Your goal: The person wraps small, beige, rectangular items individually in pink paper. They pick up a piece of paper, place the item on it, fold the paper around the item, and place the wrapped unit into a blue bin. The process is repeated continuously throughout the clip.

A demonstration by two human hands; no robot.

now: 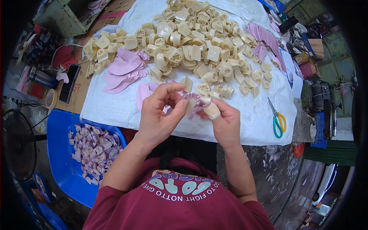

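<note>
Both hands, left hand (157, 115) and right hand (224, 120), pinch a pink strip (193, 102) onto a cream block (210, 110) over the table's near edge (230, 140); loosened fingers could drop it.

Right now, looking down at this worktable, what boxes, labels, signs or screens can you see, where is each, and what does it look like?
Phone: left of the white cloth, flat on brown cardboard; slim black rectangle, screen dark.
Cardboard sheet: under the phone; brown, with red markings.
Cardboard box: far right edge; brown, open.
Shirt print: on the person's maroon shirt, bottom centre; pale green and cream lettering.
No lit screens or signs show.
</note>
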